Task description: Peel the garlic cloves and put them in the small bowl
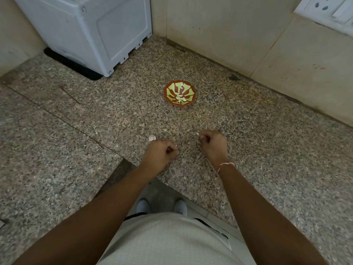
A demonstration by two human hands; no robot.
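Meanwhile both hands hovered near the speckled granite worktop's [248,150] front edge, the left hand [162,152] curled, contents unclear, the right hand [212,142] pinching a pale garlic clove [197,134], open stone separating them from the red-and-green small bowl [179,93] holding peeled cloves [180,99].

Both forearms bare, reaching forward and down, hands near each other but apart. Left hand [162,153] knuckles up, fingers curled under. Right hand [213,143] curled likewise, fingertips pinched together; what they hold is unclear. Thread band [225,165] on right wrist.
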